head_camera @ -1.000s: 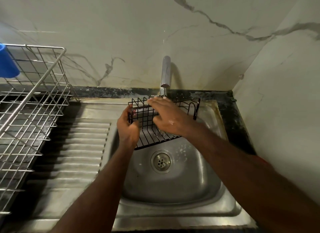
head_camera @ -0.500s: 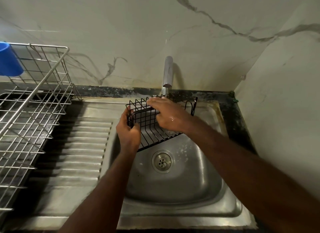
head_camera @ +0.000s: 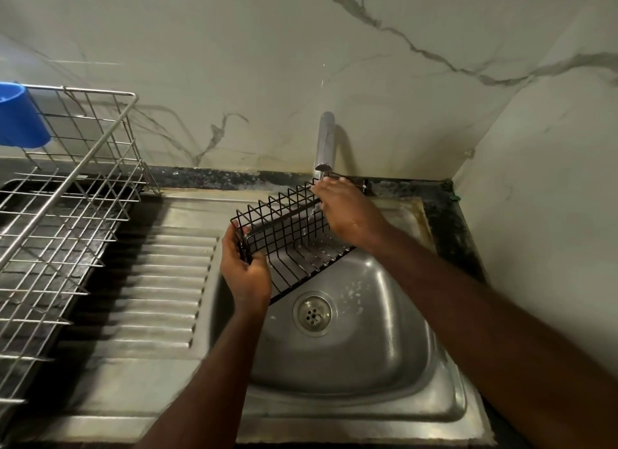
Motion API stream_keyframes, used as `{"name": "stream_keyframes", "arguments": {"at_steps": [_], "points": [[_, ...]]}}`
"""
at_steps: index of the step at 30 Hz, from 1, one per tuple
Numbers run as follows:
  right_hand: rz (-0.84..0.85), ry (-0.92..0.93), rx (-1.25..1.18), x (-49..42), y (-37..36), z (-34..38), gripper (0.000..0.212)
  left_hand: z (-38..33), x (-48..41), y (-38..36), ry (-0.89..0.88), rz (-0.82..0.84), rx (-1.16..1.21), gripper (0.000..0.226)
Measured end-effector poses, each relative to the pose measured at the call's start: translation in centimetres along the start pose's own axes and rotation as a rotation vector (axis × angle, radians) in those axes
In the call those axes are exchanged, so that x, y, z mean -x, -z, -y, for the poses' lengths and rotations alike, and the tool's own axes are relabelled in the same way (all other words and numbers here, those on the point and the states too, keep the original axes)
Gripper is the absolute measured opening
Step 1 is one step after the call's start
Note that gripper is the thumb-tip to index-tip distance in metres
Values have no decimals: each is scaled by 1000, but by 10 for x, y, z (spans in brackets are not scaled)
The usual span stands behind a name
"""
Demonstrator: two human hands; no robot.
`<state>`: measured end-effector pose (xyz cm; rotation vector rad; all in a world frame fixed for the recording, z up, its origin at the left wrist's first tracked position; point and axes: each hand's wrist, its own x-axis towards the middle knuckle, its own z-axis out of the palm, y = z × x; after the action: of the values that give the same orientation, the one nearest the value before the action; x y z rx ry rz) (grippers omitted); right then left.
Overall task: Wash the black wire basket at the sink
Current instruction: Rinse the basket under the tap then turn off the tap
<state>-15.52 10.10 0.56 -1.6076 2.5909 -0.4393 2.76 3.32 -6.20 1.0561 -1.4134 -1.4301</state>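
Water (head_camera: pixel 313 211) runs from the tap (head_camera: pixel 325 141) behind the sink (head_camera: pixel 384 375) onto the black wire basket (head_camera: pixel 294 244). The basket is held in the air over the back left part of the sink, tilted so its open side faces the person, with its left end close to the sink's left rim. The left hand (head_camera: pixel 245 274) grips that left end. Its fingers (head_camera: pixel 230 244) are curled round the outside of the end wall, the thumb presses on the inner side, and the wires sit between them. The right hand (head_camera: pixel 349 214) lies across the basket's other end, at the back of the sink right under the tap. Its fingers (head_camera: pixel 322 189) are wet and bent down over the top rim wire, touching it, but I cannot tell whether they close round the wire. Left of the sink, past its ribbed draining board (head_camera: pixel 160 281), stands a steel wire dish rack (head_camera: pixel 67 221) with a blue cup (head_camera: pixel 20 121) at its far corner.
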Motion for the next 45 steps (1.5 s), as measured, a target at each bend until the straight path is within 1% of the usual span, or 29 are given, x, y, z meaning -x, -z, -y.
{"name": "stream_keyframes", "arguments": {"at_steps": [1,4,6,9,11,13,14,16,19,21,22,25,27,29,30,32,33,34,35,37,39,40,41,45], "points": [[-13,22,1,-3,0,2,51,1,2,0,11,-8,21,72],[-86,-27,-33,-9,2,-7,52,3,5,4,41,0,59,75],[-95,-16,-24,-10,0,-11,51,3,5,8,73,23,55,80],[-85,19,-50,-7,-6,-13,54,5,8,14,90,104,11,83],[-82,46,-31,-5,-7,-15,54,2,13,20,95,169,-41,89],[-71,80,12,-5,-7,-15,54,-10,14,27,45,190,-169,100],[-71,97,37,-5,-6,-14,55,-21,10,28,-30,214,-296,103],[-67,143,94,-5,-1,-10,57,-43,-4,21,-154,328,-574,106],[-50,223,156,-7,3,-1,55,-70,-27,-7,-129,531,-854,111],[-49,282,176,-10,2,5,53,-76,-35,-20,-84,603,-923,110],[-52,307,168,-11,2,7,53,-75,-38,-22,-50,616,-919,107],[-22,353,152,-8,3,12,53,-69,-42,-20,36,560,-825,94],[28,372,161,-4,4,9,53,-57,-40,-17,60,536,-763,96],[46,349,152,-3,5,0,48,-49,-31,-15,55,515,-770,97],[35,310,133,-5,5,-6,48,-49,-25,-14,40,507,-795,96],[26,147,65,-6,9,-17,55,-47,-17,-14,8,485,-839,92],[42,62,52,-5,12,-18,59,-46,-15,-14,-1,478,-847,91],[68,16,65,-2,14,-16,64,-45,-12,-15,5,473,-850,91],[98,28,93,2,14,-9,68,-44,-10,-17,9,469,-851,91],[171,187,153,12,12,10,71,-45,-8,-20,-7,460,-835,92],[254,360,200,22,9,23,68,-46,-6,-24,-46,459,-824,87],[273,408,224,22,8,23,66,-46,-6,-26,-64,459,-824,82],[277,424,235,21,10,20,65,-46,-6,-27,-82,458,-825,80],[259,416,266,16,16,13,62,-48,-8,-27,-127,458,-857,87]]}}
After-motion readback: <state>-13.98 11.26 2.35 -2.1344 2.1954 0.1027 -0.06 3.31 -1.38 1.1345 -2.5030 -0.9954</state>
